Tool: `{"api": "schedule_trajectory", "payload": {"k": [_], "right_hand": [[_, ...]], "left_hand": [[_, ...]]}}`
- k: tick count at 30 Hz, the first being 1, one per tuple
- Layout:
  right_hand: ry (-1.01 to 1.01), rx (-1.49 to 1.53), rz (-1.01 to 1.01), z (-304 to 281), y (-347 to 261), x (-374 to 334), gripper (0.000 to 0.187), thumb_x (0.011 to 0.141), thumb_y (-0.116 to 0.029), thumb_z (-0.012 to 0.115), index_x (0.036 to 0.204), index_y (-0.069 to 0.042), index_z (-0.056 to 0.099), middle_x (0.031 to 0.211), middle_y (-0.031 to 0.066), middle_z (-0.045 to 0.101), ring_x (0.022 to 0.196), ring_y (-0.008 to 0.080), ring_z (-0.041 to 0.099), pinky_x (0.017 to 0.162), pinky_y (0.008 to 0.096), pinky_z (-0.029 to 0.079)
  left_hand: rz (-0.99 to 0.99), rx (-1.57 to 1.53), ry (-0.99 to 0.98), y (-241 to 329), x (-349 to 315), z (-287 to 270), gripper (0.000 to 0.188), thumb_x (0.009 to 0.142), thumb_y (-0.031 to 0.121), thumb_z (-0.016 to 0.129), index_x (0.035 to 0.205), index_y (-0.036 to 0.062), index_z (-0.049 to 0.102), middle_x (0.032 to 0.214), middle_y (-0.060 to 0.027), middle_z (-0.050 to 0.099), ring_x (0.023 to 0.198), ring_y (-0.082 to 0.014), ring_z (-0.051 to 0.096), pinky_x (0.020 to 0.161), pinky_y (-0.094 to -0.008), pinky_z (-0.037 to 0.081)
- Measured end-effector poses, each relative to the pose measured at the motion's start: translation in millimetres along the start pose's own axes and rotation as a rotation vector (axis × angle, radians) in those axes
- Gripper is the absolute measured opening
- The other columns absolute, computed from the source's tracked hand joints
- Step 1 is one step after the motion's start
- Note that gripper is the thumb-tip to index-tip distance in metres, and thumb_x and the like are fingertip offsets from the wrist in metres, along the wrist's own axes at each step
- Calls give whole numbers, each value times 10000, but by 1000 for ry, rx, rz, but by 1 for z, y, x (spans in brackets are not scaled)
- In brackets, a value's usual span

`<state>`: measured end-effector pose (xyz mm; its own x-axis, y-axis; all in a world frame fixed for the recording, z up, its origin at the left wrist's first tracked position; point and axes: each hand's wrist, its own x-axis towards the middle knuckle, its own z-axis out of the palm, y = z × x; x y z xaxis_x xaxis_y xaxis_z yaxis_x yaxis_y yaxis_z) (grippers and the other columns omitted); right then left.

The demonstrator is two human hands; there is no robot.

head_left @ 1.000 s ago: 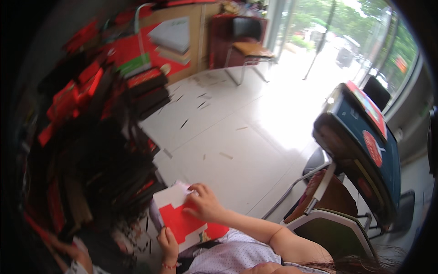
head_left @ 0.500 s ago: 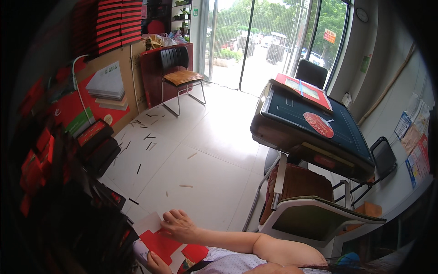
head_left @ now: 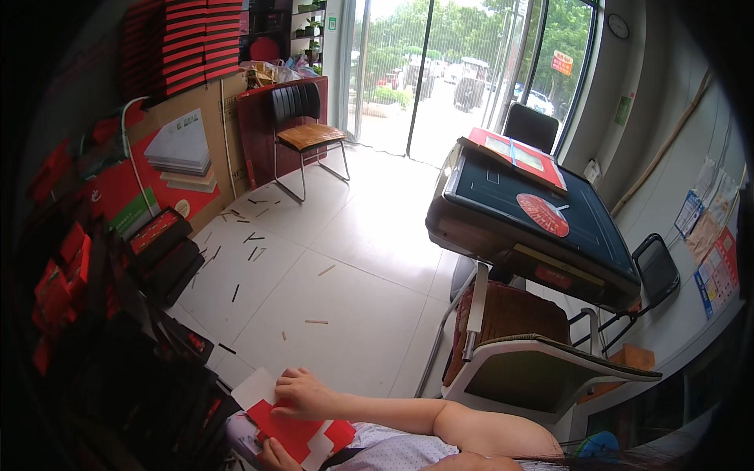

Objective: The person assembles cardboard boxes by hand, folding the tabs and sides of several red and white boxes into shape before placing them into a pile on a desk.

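A red and white cardboard blank (head_left: 297, 436) with cut-out edges lies over my lap, its pale flap (head_left: 253, 388) pointing up and left. At its lower left edge, my left hand (head_left: 278, 456) is closed on the card, and part of this hand is cut off by the frame edge. My right hand (head_left: 305, 394) has bent fingers closed at the card's upper edge, beside the pale flap; the fingertips are partly hidden.
Dark and red boxes (head_left: 169, 247) crowd my left side. Thin strips (head_left: 236, 293) are scattered across the tiled floor (head_left: 353, 314). A white-framed chair (head_left: 542, 377) stands to the right, before a dark-topped table (head_left: 503, 188) bearing a red fan (head_left: 542, 214). Another chair (head_left: 309, 137) stands farther back.
The card has turned and shifted between my hands; more of its plain red face shows, and the printed patch at its lower right is no longer visible. My left hand sits slightly lower.
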<state>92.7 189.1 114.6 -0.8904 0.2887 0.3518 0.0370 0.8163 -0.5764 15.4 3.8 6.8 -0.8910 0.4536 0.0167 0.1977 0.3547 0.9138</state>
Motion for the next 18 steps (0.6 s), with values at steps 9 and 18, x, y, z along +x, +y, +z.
{"api": "schedule_trajectory", "payload": {"k": [9,18], "right_hand": [[69,520,49,3,-17,-5,261,783,-271,695,785,-52,554,892,112,532,913,257,483,827,371,371],[61,636,-32,12,-20,-2,274,780,-230,695,782,-25,512,845,104,500,814,229,482,711,326,402]], "left_hand": [[91,-85,-24,35,7,11,473,842,311,622,1152,-21,490,1028,-189,579,925,-291,582,798,-349,478],[243,-392,-129,79,7,11,591,789,328,686,1213,-5,444,1097,-177,553,981,-289,568,840,-352,472]]}}
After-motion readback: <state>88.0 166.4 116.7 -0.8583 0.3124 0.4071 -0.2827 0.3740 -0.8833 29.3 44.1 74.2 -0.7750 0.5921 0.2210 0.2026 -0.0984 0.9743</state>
